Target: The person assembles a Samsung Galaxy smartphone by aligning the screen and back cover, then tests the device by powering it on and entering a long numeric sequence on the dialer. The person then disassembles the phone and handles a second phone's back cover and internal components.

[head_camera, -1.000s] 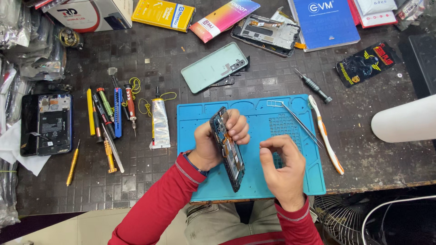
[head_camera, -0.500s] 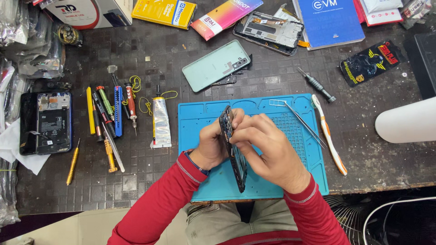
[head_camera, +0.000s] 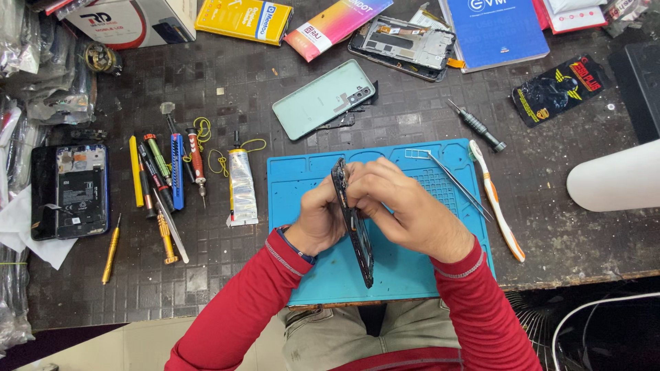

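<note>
An opened dark phone (head_camera: pixel 359 240) stands on its edge over the blue work mat (head_camera: pixel 412 264). My left hand (head_camera: pixel 317 218) grips it from the left side. My right hand (head_camera: pixel 405 207) presses against its upper part from the right, fingers curled over the top end. Both red sleeves come up from the bottom edge. A pale green phone back cover (head_camera: pixel 324 99) lies flat beyond the mat. Tweezers (head_camera: pixel 459 184) rest on the mat's right part.
Screwdrivers and pry tools (head_camera: pixel 165 180) lie in a row at the left beside a glue tube (head_camera: pixel 241 187). An open phone (head_camera: pixel 70 190) sits far left. A toothbrush (head_camera: pixel 496 200), black screwdriver (head_camera: pixel 476 126), phone frame (head_camera: pixel 404 46), boxes and a blue book (head_camera: pixel 495 29) surround.
My right hand rose from the mat to the phone's top end and now covers it. The phone has been turned more onto its edge.
</note>
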